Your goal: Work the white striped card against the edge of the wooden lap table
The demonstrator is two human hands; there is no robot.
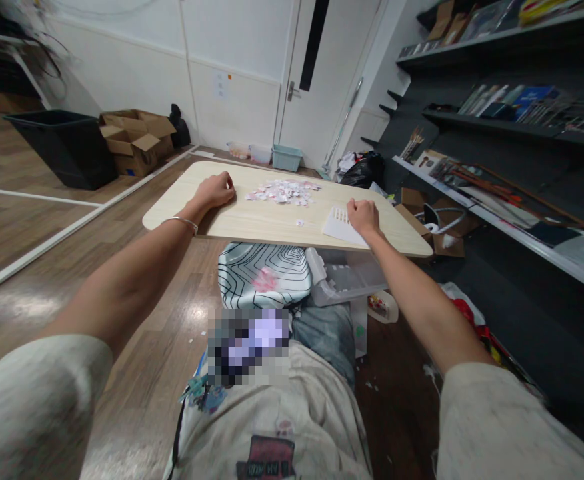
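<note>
A low light-wood table stands in front of me. A pile of small pink and white pieces lies at its far middle, and one stray piece sits nearer. My left hand rests on the table left of the pile, fingers curled into a loose fist; what it holds, if anything, is hidden. My right hand is closed on the right edge of a white slotted tray lying flat on the table.
Under the table lie a patterned cushion and a clear plastic box. Dark shelves with brushes and supplies line the right wall. A black bin, cardboard boxes and a white door stand beyond.
</note>
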